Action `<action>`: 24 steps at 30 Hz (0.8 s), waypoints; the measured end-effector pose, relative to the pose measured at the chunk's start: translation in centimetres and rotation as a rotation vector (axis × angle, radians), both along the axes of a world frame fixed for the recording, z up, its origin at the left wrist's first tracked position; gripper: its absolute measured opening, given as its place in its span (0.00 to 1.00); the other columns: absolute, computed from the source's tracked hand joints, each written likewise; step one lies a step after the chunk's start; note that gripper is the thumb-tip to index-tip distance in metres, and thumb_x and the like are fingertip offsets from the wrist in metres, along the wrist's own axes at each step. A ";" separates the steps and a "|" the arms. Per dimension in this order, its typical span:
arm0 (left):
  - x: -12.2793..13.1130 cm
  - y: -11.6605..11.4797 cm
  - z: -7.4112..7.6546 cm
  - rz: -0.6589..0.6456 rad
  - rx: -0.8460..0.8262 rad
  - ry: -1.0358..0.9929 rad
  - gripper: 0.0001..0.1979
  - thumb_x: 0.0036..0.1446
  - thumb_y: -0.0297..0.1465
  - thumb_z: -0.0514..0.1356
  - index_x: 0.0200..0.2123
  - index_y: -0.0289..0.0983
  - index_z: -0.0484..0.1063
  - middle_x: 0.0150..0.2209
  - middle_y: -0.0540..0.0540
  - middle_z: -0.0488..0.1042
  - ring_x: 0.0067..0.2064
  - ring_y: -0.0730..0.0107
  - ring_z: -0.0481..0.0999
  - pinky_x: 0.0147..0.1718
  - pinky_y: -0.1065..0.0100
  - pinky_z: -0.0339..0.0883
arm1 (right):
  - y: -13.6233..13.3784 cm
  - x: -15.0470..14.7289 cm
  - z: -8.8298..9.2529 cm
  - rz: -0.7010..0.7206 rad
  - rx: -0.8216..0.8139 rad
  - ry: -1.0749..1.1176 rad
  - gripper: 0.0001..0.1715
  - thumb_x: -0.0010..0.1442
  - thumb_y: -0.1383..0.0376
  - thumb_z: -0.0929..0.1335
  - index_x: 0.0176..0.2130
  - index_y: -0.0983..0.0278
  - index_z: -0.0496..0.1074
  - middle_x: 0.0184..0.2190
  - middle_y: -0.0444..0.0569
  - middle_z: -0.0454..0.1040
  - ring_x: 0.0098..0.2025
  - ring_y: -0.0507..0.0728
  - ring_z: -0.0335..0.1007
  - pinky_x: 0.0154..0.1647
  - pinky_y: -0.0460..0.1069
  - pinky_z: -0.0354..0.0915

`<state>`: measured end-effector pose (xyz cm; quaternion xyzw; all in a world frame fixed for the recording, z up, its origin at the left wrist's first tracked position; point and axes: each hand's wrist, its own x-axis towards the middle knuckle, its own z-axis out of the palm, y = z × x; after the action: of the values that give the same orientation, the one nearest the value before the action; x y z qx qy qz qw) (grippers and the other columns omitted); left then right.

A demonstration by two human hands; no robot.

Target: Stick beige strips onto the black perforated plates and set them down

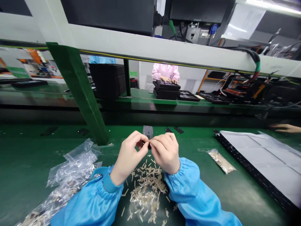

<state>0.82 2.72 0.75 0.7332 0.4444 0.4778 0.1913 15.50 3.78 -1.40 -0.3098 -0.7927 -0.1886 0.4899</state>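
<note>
My left hand [131,154] and my right hand [166,152] meet at the middle of the green bench, thumbs and fingertips pinched close together. Whatever lies between the fingertips is too small to make out. A small dark part shows partly behind the fingers. Just beyond them is a flat grey plate [148,130] with cutouts. Below and between my wrists, many small beige strips [150,180] are scattered in a loose pile, some on clear plastic.
Clear plastic bags [77,166] lie at the left, near a green post [80,94]. At the right are a filled bag [221,160] and a large tray with a white cover [261,157]. Another person's hand [285,127] reaches in. A person in pink [166,71] works beyond.
</note>
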 end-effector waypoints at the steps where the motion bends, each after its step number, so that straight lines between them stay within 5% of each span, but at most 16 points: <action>1: 0.0 -0.1 0.0 0.013 0.035 0.039 0.05 0.52 0.24 0.54 0.26 0.37 0.67 0.27 0.51 0.65 0.28 0.74 0.66 0.28 0.71 0.62 | 0.0 0.0 0.0 0.006 -0.015 -0.002 0.06 0.57 0.72 0.64 0.36 0.64 0.69 0.31 0.47 0.75 0.33 0.53 0.68 0.38 0.52 0.57; 12: 0.0 -0.5 -0.1 0.031 0.161 0.267 0.05 0.54 0.24 0.53 0.27 0.38 0.65 0.28 0.50 0.64 0.29 0.73 0.65 0.28 0.70 0.60 | -0.1 0.1 0.2 -0.017 -0.109 -0.062 0.06 0.57 0.71 0.63 0.31 0.64 0.68 0.29 0.46 0.74 0.32 0.52 0.65 0.39 0.52 0.56; 24: -0.8 -0.4 0.8 -0.016 0.148 0.237 0.06 0.54 0.23 0.51 0.26 0.38 0.62 0.28 0.50 0.64 0.30 0.72 0.65 0.28 0.71 0.59 | -0.6 0.8 1.2 -0.008 -0.174 -0.018 0.08 0.52 0.70 0.61 0.23 0.63 0.64 0.23 0.45 0.68 0.29 0.53 0.60 0.37 0.53 0.54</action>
<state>-0.02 2.36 1.59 0.8001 0.4215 0.4181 0.0866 16.28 3.22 -0.19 -0.3525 -0.8093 -0.1237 0.4534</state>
